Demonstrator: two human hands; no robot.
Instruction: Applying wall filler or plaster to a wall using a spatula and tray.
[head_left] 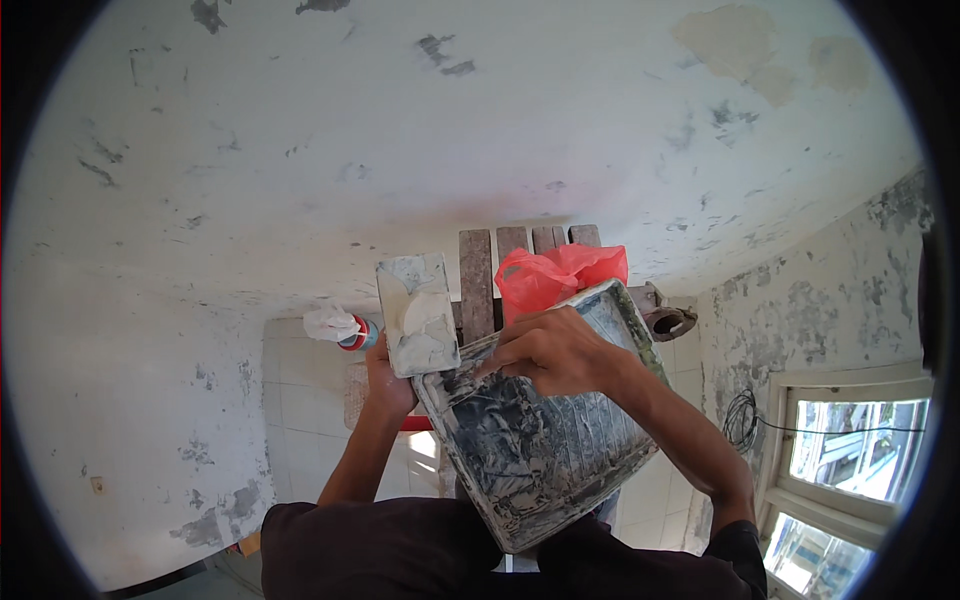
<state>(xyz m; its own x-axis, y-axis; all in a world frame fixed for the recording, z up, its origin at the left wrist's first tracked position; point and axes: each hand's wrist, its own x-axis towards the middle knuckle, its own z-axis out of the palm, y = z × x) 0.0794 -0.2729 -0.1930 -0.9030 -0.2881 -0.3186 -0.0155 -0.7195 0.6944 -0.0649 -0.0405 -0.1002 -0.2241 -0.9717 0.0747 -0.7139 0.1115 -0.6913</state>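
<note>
Looking down, I see the wall (420, 130) filling the upper frame, rough white plaster flecked with grey patches. At centre sits my tray (545, 440), a ribbed rectangular pan crusted with dried grey-white putty. My right hand (555, 352) lies across its upper rim, fingers curled and gripping it. Left of centre, my left hand (388, 385) is closed round the handle of a flat rectangular trowel (418, 312), its blade smeared with wet putty and touching the tray's corner. A crinkled red bag (555, 275) lies behind on wooden slats (478, 275).
</note>
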